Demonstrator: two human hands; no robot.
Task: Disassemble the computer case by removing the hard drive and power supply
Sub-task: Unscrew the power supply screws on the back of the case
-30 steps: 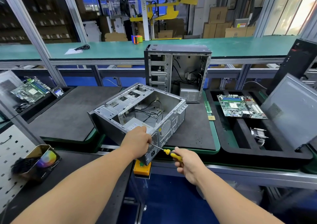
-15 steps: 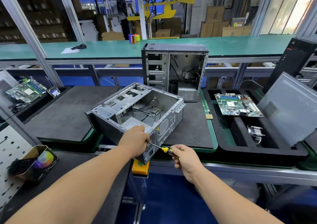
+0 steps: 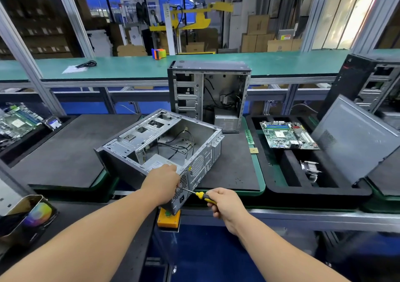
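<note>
Hands busy at the near corner of the open computer case (image 3: 164, 145), which lies on its side on the dark tabletop (image 3: 71, 152). Left hand (image 3: 161, 186) curled in a firm grip over the case's corner by the power supply (image 3: 158, 164). Right hand (image 3: 225, 202) clamps the screwdriver (image 3: 200, 195), tip against the rear panel. Another case (image 3: 208, 95) stands upright behind.

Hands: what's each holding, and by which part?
Right hand grips the screwdriver by its handle. Left hand holds the computer case at its near rear corner.

Electronics workshop: benches (image 3: 194, 67), motherboards (image 3: 287, 135)
</note>
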